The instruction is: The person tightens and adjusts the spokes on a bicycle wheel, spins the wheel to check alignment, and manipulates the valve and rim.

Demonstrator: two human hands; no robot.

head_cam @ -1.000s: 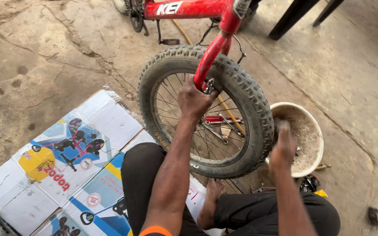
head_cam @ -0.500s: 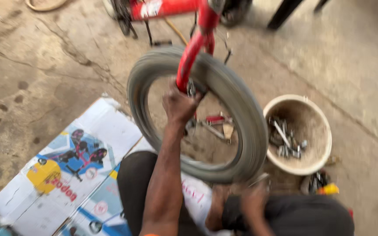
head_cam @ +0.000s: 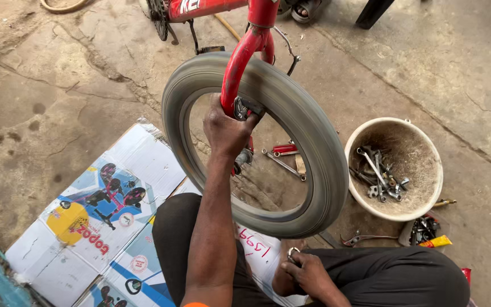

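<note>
A red bicycle fork (head_cam: 240, 54) holds a front wheel (head_cam: 313, 142) whose grey tyre is blurred from spinning. My left hand (head_cam: 225, 131) grips the lower fork leg by the axle, reaching through in front of the wheel. My right hand (head_cam: 309, 274) rests low by my knee, below the wheel's bottom edge, fingers curled around a small metal tool with a ring end (head_cam: 293, 253). I sit on the ground in dark trousers (head_cam: 393, 278).
A round beige tub (head_cam: 427, 148) of spanners and bolts stands right of the wheel. Loose wrenches (head_cam: 282, 164) lie under the wheel. Flattened printed cardboard (head_cam: 86, 210) covers the cracked concrete at left. More small tools (head_cam: 424, 230) lie near my right knee.
The wheel went from still, with tread visible, to spinning fast. My right hand left the tyre's right side and dropped to my knee. The left hand stayed on the fork.
</note>
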